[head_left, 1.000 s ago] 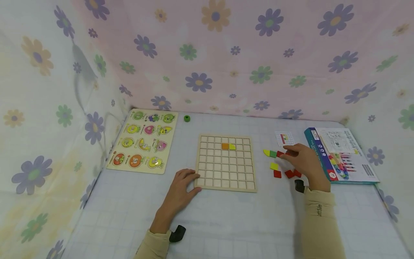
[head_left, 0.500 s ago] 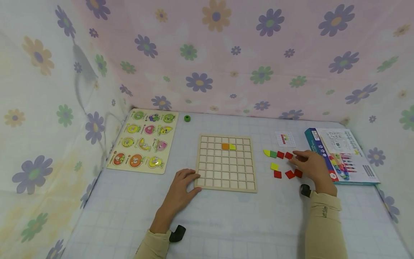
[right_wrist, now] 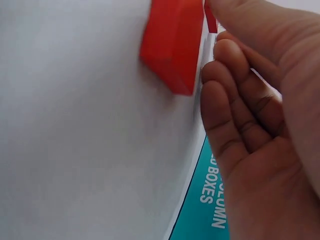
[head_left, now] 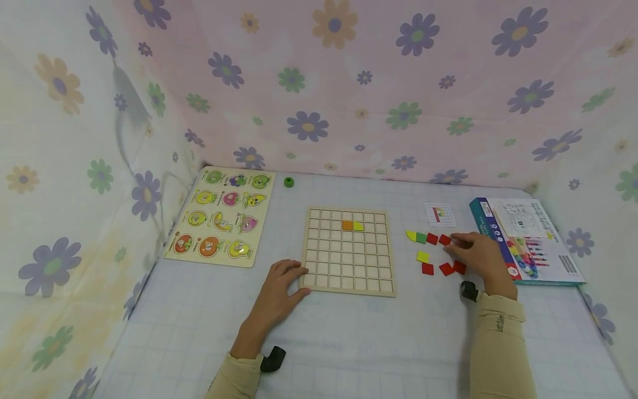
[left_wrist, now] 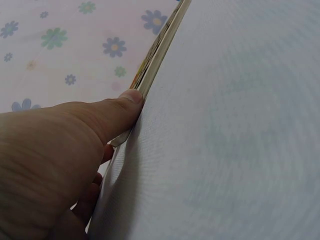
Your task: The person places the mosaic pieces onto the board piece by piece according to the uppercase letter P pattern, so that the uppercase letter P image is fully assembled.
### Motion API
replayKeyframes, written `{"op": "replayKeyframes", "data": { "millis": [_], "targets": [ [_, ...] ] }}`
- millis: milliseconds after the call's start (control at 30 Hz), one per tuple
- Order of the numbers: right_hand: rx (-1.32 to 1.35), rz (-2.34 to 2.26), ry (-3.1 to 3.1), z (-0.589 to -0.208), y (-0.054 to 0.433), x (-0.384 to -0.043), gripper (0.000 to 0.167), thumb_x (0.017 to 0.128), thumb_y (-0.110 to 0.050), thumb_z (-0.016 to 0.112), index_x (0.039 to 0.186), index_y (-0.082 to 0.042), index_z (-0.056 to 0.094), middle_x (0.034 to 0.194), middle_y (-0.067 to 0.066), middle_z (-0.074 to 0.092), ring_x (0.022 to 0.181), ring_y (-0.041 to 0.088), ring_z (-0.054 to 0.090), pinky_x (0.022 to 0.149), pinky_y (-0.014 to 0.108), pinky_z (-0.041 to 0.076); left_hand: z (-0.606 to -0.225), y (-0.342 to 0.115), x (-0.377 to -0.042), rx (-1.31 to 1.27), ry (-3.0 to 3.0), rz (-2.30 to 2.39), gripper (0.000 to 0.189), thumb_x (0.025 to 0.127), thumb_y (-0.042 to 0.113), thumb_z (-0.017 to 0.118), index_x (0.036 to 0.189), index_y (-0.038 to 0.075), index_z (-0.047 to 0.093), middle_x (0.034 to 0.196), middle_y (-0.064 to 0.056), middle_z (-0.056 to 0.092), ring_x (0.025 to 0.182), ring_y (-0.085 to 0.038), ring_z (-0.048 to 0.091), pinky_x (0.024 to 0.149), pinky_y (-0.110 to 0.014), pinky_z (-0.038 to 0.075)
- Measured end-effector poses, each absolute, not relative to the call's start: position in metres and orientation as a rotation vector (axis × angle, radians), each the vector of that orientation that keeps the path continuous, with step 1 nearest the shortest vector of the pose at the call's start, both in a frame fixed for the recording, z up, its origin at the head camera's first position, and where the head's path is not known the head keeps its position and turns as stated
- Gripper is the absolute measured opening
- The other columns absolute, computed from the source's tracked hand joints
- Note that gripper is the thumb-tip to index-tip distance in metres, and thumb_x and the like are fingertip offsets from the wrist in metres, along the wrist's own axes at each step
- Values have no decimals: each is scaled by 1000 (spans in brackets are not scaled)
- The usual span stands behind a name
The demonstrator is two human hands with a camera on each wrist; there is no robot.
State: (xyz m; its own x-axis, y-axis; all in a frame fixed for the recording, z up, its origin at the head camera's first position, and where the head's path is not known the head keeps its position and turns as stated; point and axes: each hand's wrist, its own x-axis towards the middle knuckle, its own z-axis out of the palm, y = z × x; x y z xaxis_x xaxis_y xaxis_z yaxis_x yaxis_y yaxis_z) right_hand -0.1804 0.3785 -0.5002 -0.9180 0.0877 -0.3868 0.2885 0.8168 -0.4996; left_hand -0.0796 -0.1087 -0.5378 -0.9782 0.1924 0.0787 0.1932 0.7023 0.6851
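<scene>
Rt of wooden grid board [head_left: 348, 252] | R hand [head_left: 479, 257] at red tile [head_left: 444, 239], can't tell if pinching | teal-edged box [head_left: 525, 241] crowding it, pattern card [head_left: 440, 215] beyond | L hand [head_left: 278, 291] loose on board corner

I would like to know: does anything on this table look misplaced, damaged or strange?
The round green piece with a dark centre lies alone, right of the pale wooden board with fruit pictures. It seems odd because it differs in shape from the loose red, yellow and green tiles. I see no spill or damage.
</scene>
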Motion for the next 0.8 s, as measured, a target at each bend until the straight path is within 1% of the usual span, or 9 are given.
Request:
{"op": "replayKeyframes", "data": {
  "millis": [133, 333, 533, 700, 800],
  "targets": [
    [277, -802, 2660, -501, 378, -182, 76, 93, -56, 69, 150, -9, 51, 134, 24, 56, 115, 39, 49, 83, 36, 50, -537, -109, -80, -330, -2898, -1166, 44, 86, 28, 84, 127, 19, 70, 140, -1, 58, 141, -22, 43, 118, -44, 42],
    [294, -818, 2642, -502, 377, -185, 74, 95, -56, 66, 148, -7, 52, 137, 25, 54, 117, 40, 49, 85, 36, 52, -534, -109, -80, -328, -2896, -1180, 44, 86, 27, 83, 127, 18, 70, 140, -2, 58, 142, -23, 43, 119, -45, 41],
    [305, -803, 2627, -503, 375, -187, 72, 96, -57, 64, 147, -6, 53, 135, 24, 54, 112, 37, 51, 82, 34, 51, -533, -109, -79, -325, -2890, -1188, 44, 86, 26, 83, 127, 18, 71, 140, -2, 59, 141, -23, 43, 119, -45, 41],
    [291, -757, 2650, -505, 376, -188, 71, 96, -57, 63, 144, -6, 55, 132, 24, 55, 109, 36, 52, 81, 34, 52, -534, -108, -79, -327, -2895, -1179, 43, 86, 27, 83, 127, 18, 70, 139, -2, 59, 141, -23, 43, 119, -45, 42],
    [274, -734, 2662, -505, 377, -187, 73, 96, -59, 63, 144, -5, 55, 131, 24, 56, 108, 36, 53, 82, 36, 53, -533, -108, -78, -327, -2901, -1175, 44, 86, 27, 83, 127, 18, 70, 139, -2, 59, 141, -23, 43, 119, -45, 42]
  ]
}}
